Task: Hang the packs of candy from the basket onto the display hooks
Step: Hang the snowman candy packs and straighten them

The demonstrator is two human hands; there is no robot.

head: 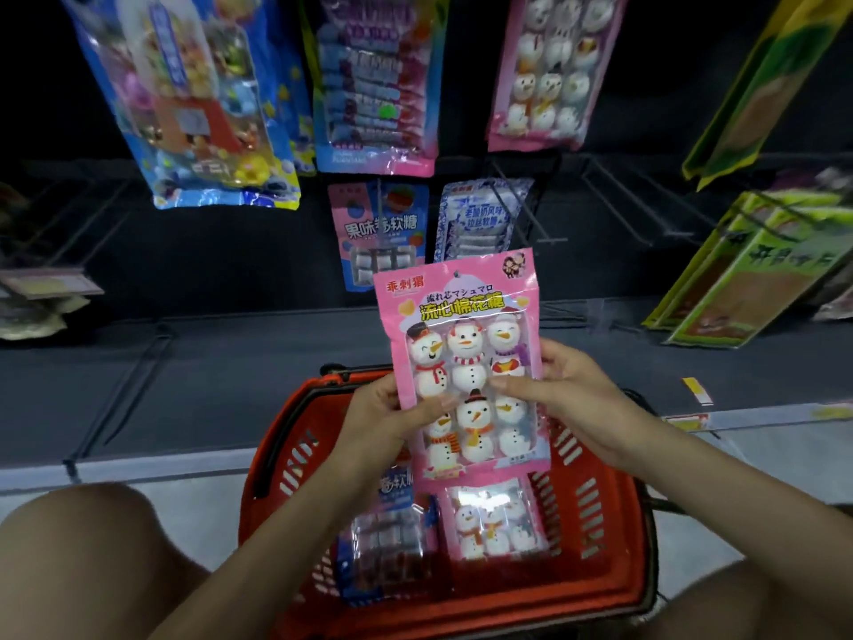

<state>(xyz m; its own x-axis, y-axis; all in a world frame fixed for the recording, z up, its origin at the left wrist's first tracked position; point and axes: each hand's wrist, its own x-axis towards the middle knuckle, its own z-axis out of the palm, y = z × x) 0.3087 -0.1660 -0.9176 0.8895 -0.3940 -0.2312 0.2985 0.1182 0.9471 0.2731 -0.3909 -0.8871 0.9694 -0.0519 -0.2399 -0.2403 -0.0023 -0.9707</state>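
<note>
- Head view, pink snowman pack (466,362): upright with its front facing me, held above the basket (277,455) and in front of the lower row of the display
- Left hand (392,418): grips the pack's left edge, with the thumb on the front and the fingers behind
- Right hand (567,390): grips the pack's right edge, with the thumb laid across the front and the fingers behind
- Basket: red, set between my knees; inside lie a second snowman pack (494,524) and, to its left, a blue pack (392,538)
- Display, upper row: cartoon pack (194,99), striped pack (374,80) and hanging snowman pack (549,71), left to right
- Display, lower row: fruit chew pack (378,233) and white-and-blue pack (480,219), side by side, just behind the top of the pack I hold
- Wire hooks (618,200): bare, to the right of the white-and-blue pack
- Green packs (747,270): several, tilted, at the far right
</note>
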